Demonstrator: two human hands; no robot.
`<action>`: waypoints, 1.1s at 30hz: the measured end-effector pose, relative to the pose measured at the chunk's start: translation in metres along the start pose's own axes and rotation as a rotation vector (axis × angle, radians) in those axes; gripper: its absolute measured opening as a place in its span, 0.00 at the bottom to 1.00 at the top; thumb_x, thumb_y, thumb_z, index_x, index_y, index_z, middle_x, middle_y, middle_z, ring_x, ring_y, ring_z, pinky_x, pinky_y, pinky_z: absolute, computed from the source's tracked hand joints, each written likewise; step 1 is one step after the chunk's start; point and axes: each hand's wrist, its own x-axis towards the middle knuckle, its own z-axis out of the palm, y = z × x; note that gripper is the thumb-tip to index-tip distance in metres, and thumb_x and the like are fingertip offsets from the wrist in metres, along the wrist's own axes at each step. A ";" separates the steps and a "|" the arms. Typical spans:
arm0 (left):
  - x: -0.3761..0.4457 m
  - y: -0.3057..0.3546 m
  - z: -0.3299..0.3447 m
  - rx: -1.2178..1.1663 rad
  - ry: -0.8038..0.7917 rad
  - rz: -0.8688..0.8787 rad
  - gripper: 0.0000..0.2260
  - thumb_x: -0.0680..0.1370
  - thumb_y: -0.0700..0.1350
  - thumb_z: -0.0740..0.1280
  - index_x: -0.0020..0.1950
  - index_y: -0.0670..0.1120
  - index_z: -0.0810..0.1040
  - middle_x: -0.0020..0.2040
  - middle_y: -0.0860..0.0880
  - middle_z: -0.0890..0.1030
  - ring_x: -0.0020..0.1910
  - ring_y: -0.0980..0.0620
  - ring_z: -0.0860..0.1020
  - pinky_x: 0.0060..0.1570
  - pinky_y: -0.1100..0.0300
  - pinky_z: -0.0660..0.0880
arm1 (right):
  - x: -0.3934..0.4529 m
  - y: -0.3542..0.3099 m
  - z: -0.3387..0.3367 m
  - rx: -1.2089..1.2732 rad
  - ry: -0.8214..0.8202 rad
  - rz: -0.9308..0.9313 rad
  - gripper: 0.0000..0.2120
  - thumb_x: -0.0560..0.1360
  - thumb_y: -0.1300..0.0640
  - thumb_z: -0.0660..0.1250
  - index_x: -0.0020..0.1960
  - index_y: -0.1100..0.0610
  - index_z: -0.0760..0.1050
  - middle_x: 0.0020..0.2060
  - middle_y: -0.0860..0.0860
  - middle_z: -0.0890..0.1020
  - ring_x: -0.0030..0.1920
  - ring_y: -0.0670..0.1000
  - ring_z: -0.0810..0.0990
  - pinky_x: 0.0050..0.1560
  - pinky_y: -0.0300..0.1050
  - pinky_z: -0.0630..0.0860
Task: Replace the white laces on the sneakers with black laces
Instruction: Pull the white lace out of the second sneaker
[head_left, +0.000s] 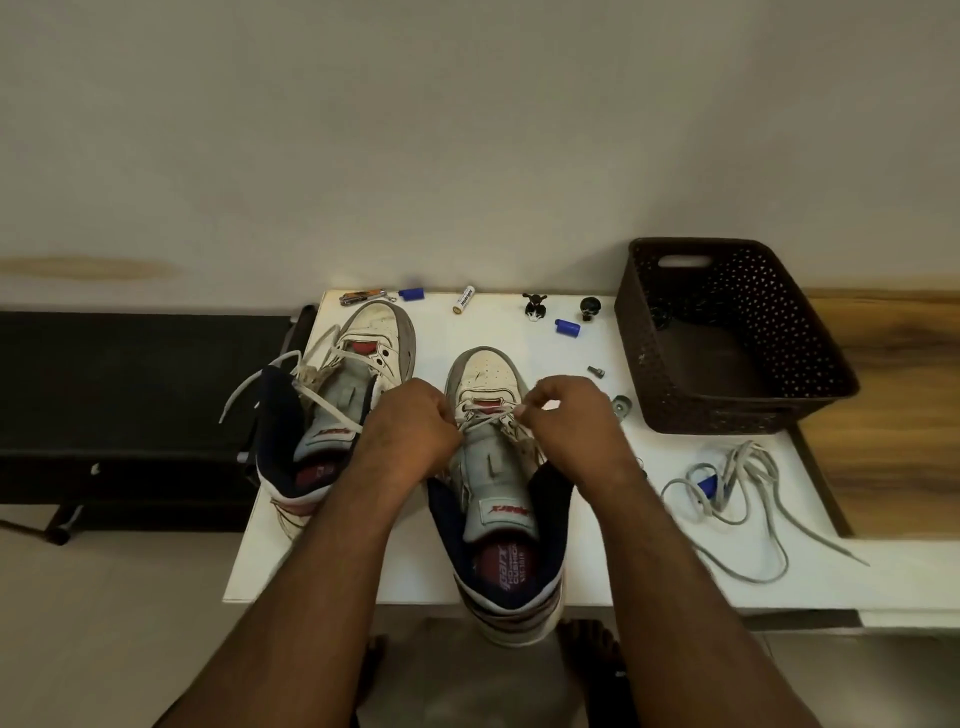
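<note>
White lace (491, 417) between both hands (488, 415)

The right sneaker's (488, 467) red insole (501, 564) carries white print, upside down, too blurred to read; its tongue tag (511, 511) and the battery (464, 300) label likewise.

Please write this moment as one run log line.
step: unlacing | left hand: grips lace | right hand: pinches lace | near sneaker: laced low

A dark perforated basket (737, 374) sits on the white table (519, 327) near a battery (464, 300).
</note>
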 end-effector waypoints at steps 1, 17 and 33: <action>0.000 -0.001 0.000 -0.010 -0.003 -0.003 0.03 0.73 0.40 0.72 0.45 0.44 0.85 0.43 0.45 0.84 0.44 0.48 0.81 0.44 0.59 0.77 | 0.002 0.003 -0.003 0.004 0.013 0.038 0.03 0.75 0.56 0.69 0.43 0.53 0.79 0.53 0.50 0.81 0.52 0.50 0.77 0.50 0.42 0.70; -0.001 0.000 -0.001 -0.012 -0.007 0.014 0.04 0.74 0.42 0.72 0.47 0.42 0.84 0.44 0.44 0.84 0.45 0.47 0.81 0.46 0.58 0.77 | 0.003 -0.001 -0.005 -0.489 0.035 -0.156 0.09 0.77 0.55 0.64 0.54 0.56 0.79 0.64 0.52 0.73 0.63 0.57 0.71 0.61 0.54 0.72; 0.002 -0.001 0.000 0.016 -0.027 0.023 0.06 0.75 0.41 0.70 0.50 0.43 0.83 0.47 0.44 0.83 0.46 0.47 0.80 0.48 0.55 0.77 | -0.009 -0.021 0.009 -0.363 -0.120 -0.171 0.10 0.75 0.54 0.67 0.55 0.51 0.81 0.73 0.47 0.67 0.72 0.54 0.63 0.68 0.49 0.61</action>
